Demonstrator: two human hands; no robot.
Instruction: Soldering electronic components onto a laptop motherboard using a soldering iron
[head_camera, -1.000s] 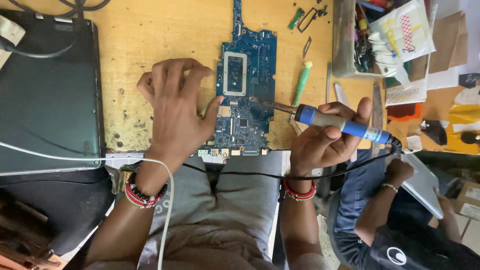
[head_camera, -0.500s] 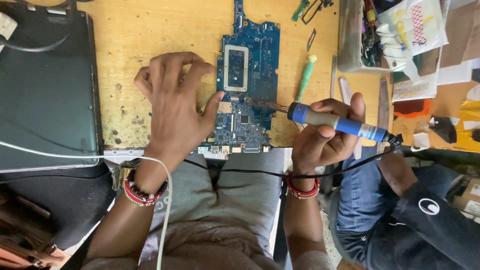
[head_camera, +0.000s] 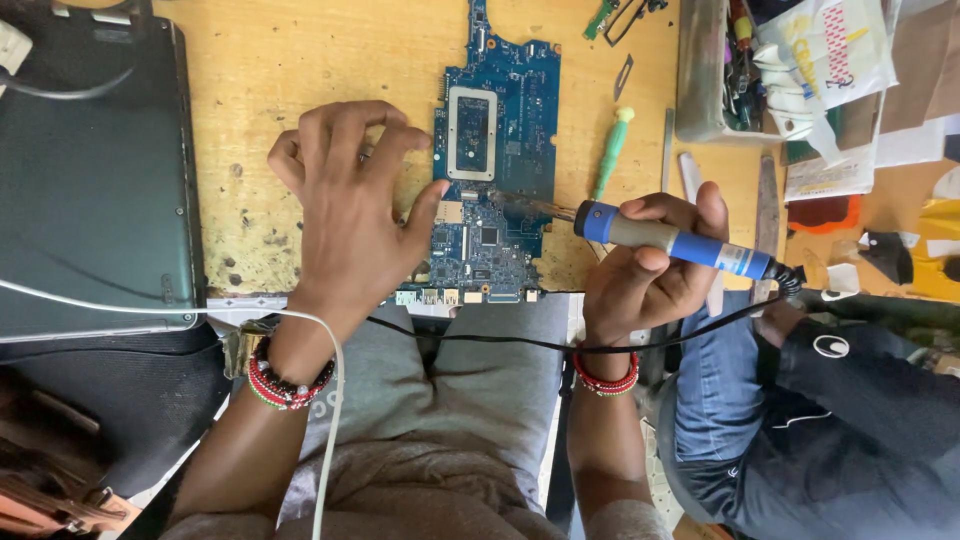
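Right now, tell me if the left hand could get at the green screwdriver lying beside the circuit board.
Probably not easily: the left hand presses the circuit board's left edge, and the green screwdriver lies beyond the board, behind the soldering iron held by the right hand.

The left hand (head_camera: 350, 200) hides the circuit board's (head_camera: 500, 130) left edge.

So there's a blue circuit board (head_camera: 497, 160) lying flat on the worn yellow wooden table (head_camera: 300, 50), long side running away from the edge, with a silver-framed chip socket near its middle. The soldering iron (head_camera: 672, 238), blue and grey handle, lies nearly level, tip touching the board's right-center.
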